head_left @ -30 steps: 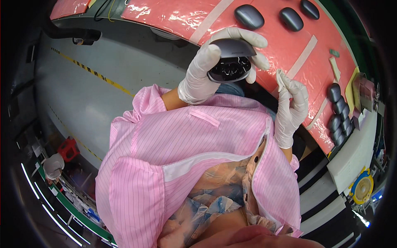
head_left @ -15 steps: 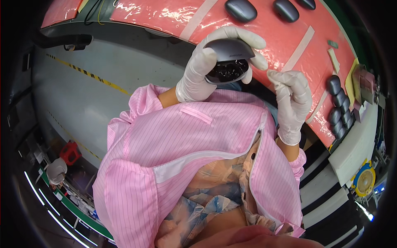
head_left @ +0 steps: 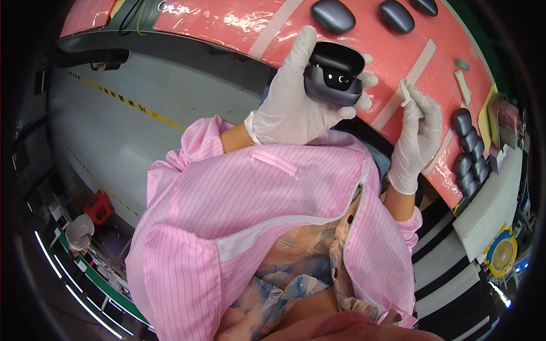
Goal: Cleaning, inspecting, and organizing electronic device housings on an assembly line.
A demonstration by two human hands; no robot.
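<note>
A dark grey earbud charging case (head_left: 334, 92) lies in the palm of my white-gloved left hand (head_left: 287, 111), with my fingers wrapped behind it and the thumb along its left side. Its lid (head_left: 339, 57) stands raised, and small bright spots show in the black interior. To the right, over the pink mat, my gloved right hand (head_left: 420, 133) is apart from the case. Its thumb and fingers are drawn together in a pinch; whether something small is between them, I cannot make out.
A pink mat (head_left: 378, 62) with pale tape strips covers the bench. Closed cases (head_left: 333, 16) lie at its far edge, and several more (head_left: 471, 150) are clustered at the right. Beyond them are a yellow-blue fan (head_left: 501, 254) and a pink box (head_left: 504, 120). A red stool (head_left: 99, 207) stands at left.
My left hand has turned the case so that its interior faces me, and the lid is raised wider. My right hand has moved slightly right, away from the case.
</note>
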